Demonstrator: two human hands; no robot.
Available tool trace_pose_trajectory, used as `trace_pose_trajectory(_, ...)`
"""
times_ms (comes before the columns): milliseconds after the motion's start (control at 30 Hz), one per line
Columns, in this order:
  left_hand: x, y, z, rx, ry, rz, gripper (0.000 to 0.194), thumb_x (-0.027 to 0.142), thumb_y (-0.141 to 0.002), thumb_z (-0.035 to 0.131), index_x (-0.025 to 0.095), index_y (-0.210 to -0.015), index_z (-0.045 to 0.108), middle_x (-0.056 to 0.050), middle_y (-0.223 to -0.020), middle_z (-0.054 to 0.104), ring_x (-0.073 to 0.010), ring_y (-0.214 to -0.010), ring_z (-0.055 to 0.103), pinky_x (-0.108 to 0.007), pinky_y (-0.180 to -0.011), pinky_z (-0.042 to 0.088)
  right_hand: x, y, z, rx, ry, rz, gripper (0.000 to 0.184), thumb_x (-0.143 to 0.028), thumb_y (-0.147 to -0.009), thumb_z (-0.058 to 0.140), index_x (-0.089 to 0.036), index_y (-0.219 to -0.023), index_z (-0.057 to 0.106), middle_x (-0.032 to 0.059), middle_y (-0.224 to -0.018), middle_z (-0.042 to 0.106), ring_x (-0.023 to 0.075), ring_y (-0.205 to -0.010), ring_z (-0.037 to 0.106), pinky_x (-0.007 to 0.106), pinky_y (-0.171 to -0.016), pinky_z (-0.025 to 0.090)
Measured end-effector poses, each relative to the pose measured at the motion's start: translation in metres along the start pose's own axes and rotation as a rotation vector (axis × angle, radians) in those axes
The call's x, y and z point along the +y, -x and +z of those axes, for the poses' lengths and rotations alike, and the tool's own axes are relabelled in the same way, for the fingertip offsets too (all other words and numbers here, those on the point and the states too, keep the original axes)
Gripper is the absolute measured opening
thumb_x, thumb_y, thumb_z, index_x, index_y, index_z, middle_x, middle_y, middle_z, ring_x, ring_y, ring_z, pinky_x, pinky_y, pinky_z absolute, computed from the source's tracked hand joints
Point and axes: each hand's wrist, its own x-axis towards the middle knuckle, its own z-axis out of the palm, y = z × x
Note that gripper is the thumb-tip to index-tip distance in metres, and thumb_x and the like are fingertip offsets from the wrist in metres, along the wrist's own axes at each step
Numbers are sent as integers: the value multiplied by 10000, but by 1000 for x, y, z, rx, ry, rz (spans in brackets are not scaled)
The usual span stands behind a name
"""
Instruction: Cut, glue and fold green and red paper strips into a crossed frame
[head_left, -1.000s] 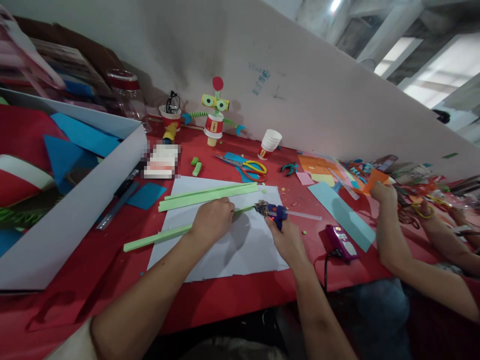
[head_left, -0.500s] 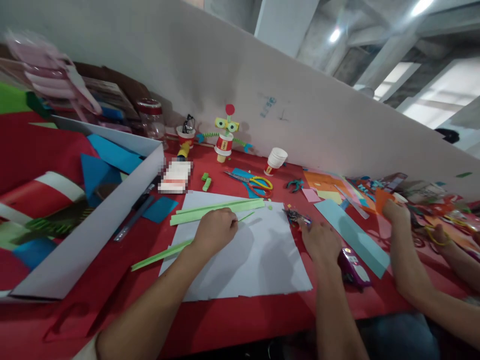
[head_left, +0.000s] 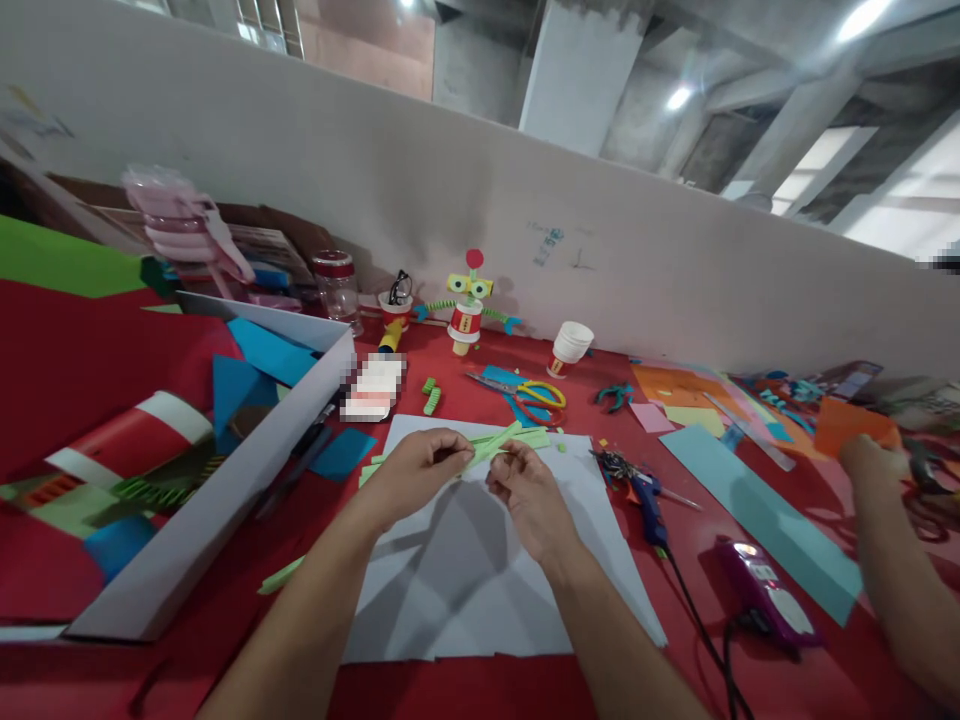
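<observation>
My left hand (head_left: 421, 472) is closed in a pinch above the white paper (head_left: 480, 590), with a thin light green paper strip (head_left: 495, 440) at its fingertips. Close beside it, my right hand (head_left: 529, 492) has its fingers curled together; what they hold, if anything, is too small to make out. Behind both hands lie more light green strips (head_left: 534, 437), partly hidden by them. A blue glue gun (head_left: 649, 508) rests on the red table to the right of the paper.
A white-walled box (head_left: 247, 480) with craft scraps stands left. At the back are a paper-cup figure (head_left: 466, 322), stacked cups (head_left: 571, 345) and scissors (head_left: 541, 395). A purple device (head_left: 772, 595) with a cable sits right, near another person's hand (head_left: 874, 465) holding orange paper.
My right hand has left the glue gun and moved left, up to my left hand. The left hand has stayed near the green strips. The view has tilted slightly.
</observation>
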Motion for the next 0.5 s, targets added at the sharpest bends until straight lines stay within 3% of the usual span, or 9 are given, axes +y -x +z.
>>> trace_pose_trajectory(100, 1, -1, 3, -33, -8, 56, 233, 370, -813, 478, 182, -739, 593, 15, -693, 572, -135, -666, 526, -240, -621, 410, 5, 4, 0, -52, 7, 6, 189, -305, -629, 783, -179, -686, 653, -28, -652, 603, 103, -640, 543, 242, -664, 415)
trace_pose_trajectory(200, -2, -2, 8, -51, 0, 51, 199, 351, -810, 495, 189, -757, 598, 17, -680, 586, -138, -664, 545, -245, -631, 424, 5, 6, 2, -19, 30, -40, 163, -285, -641, 773, -181, -596, 656, -30, -589, 603, 101, -620, 526, 240, -662, 405)
trace_pose_trajectory(367, -4, -1, 14, -41, -73, 18, 176, 311, -790, 514, 188, -752, 633, 23, -611, 570, -129, -585, 522, -242, -576, 409, 1, 5, 1, 28, 7, -13, 158, -283, -588, 798, -186, -688, 723, -6, -681, 672, 108, -616, 546, 254, -633, 414)
trace_pose_trajectory(500, -2, 0, 16, 0, -163, 23, 187, 315, -789, 509, 195, -734, 641, 22, -601, 576, -132, -576, 526, -239, -568, 407, -2, 3, -2, 66, 62, 15, 180, -290, -548, 815, -169, -647, 726, 11, -659, 679, 108, -551, 544, 256, -564, 401)
